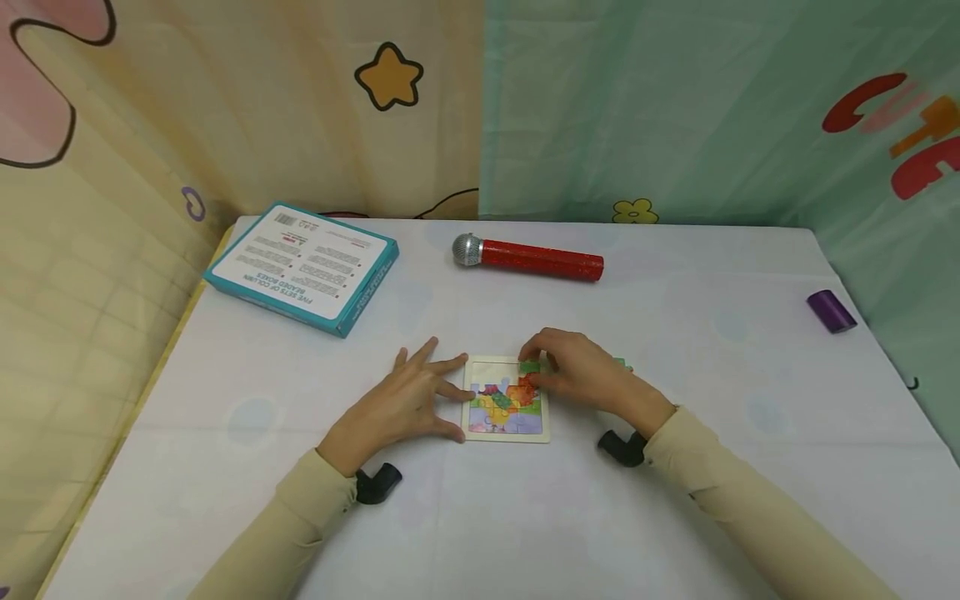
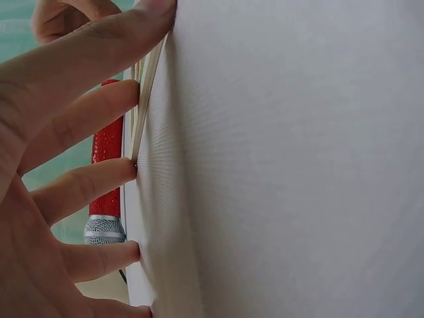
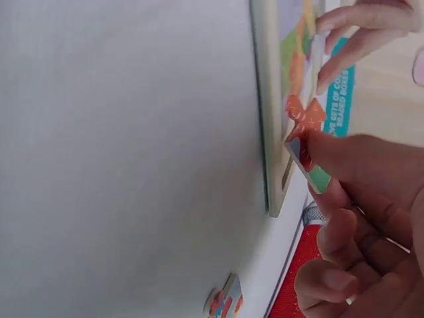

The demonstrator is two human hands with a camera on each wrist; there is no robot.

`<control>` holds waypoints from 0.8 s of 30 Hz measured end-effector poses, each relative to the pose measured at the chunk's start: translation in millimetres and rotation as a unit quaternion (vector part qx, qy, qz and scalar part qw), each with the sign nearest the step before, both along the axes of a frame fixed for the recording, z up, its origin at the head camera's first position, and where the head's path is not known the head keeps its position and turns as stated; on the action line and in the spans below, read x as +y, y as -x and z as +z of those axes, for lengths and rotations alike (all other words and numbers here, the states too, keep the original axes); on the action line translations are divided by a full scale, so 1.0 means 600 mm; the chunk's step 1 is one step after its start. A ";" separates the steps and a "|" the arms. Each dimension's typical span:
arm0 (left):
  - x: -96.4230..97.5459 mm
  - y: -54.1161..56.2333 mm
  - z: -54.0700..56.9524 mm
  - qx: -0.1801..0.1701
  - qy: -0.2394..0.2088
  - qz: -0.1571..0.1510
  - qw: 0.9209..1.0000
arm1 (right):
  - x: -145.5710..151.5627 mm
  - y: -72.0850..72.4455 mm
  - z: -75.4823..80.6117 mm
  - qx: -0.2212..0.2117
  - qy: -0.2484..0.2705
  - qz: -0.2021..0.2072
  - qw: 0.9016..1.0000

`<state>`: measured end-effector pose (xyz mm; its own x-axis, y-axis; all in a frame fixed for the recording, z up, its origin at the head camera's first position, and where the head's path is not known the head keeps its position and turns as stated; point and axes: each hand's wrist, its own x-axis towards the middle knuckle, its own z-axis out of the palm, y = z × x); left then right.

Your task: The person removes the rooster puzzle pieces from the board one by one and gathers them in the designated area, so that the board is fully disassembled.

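Note:
A small square jigsaw tray (image 1: 491, 372) lies on the table, its lower part filled with colourful pieces and its upper left showing bare backing. My left hand (image 1: 401, 404) is spread beside it, thumb and fingertips at the tray's left edge. With thumb and finger, my right hand (image 1: 581, 371) pinches a red and green puzzle piece (image 3: 317, 173) over the tray's upper right corner. In the right wrist view, that piece is tilted close over the wooden rim (image 3: 268, 132). Loose puzzle pieces (image 3: 228, 298) lie on the cloth past the right hand, partly hidden by it in the head view.
Behind the tray lies a red microphone (image 1: 540, 259) with a silver head. A teal-edged box (image 1: 303, 262) with printed text sits at the back left. Near the table's right edge is a purple cylinder (image 1: 831, 312). Curtains hang behind the white-covered table (image 1: 480, 517).

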<state>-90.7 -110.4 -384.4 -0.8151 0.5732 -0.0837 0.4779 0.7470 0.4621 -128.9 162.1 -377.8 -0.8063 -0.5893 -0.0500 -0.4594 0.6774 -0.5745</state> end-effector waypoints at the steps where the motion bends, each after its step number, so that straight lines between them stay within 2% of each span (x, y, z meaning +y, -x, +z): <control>1: 0.000 0.000 0.000 0.001 0.000 -0.001 1.000 | 0.003 0.001 0.001 -0.007 0.017 -0.008 1.000; 3: 0.000 0.000 -0.001 0.006 0.000 -0.002 1.000 | 0.010 0.004 0.002 -0.028 0.048 -0.024 0.998; 5: 0.000 0.000 -0.001 0.008 -0.002 -0.002 1.000 | 0.018 0.006 0.007 -0.068 0.075 -0.049 0.994; 9: 0.001 0.000 -0.002 0.013 -0.007 -0.002 1.000 | 0.041 0.013 0.014 -0.154 0.104 -0.096 0.978; 12: 0.002 -0.001 -0.003 0.015 -0.008 -0.001 1.000 | 0.065 0.017 0.018 -0.194 0.105 -0.123 0.968; 17: 0.003 -0.001 -0.003 0.012 -0.006 0.000 1.000 | 0.118 0.019 0.021 -0.222 0.081 -0.173 0.956; 24: 0.002 -0.002 0.001 0.001 -0.007 0.004 1.000 | 0.195 0.014 0.026 -0.227 0.051 -0.217 0.948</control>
